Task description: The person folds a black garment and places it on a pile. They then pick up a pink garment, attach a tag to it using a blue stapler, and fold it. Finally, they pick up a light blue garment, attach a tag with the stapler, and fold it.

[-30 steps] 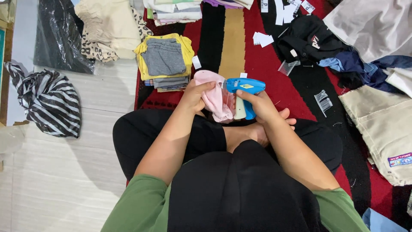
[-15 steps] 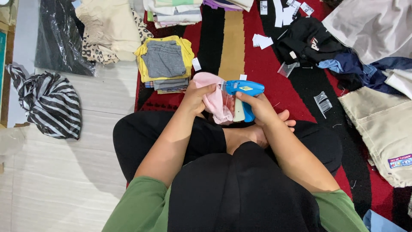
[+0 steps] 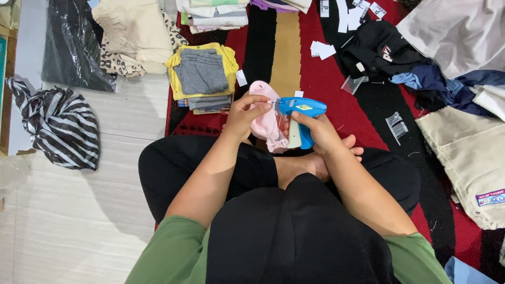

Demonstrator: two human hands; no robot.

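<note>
Small pink garment (image 3: 265, 123), crumpled, held above the lap; left hand (image 3: 243, 113) pinches its top edge, right hand (image 3: 321, 134) grips blue tagging gun (image 3: 301, 108) against it. Folded clothes stack (image 3: 202, 76) just beyond, paper tags (image 3: 322, 50) on red rug (image 3: 326, 79).

Take the folded clothes stack (image 3: 202, 76), yellow with a grey piece on top, as your landmark on the red and black rug (image 3: 336, 89). Left of it you see a cream garment (image 3: 134, 31) over a leopard-print piece (image 3: 118, 63), and beyond those a black plastic bag (image 3: 71, 47). Lower left of it lies a zebra-striped cloth (image 3: 58, 123) on the pale floor (image 3: 79, 221). To its right you find white paper tags (image 3: 322, 50), then a black garment (image 3: 381, 50), and farther right beige trousers (image 3: 465, 152).
</note>
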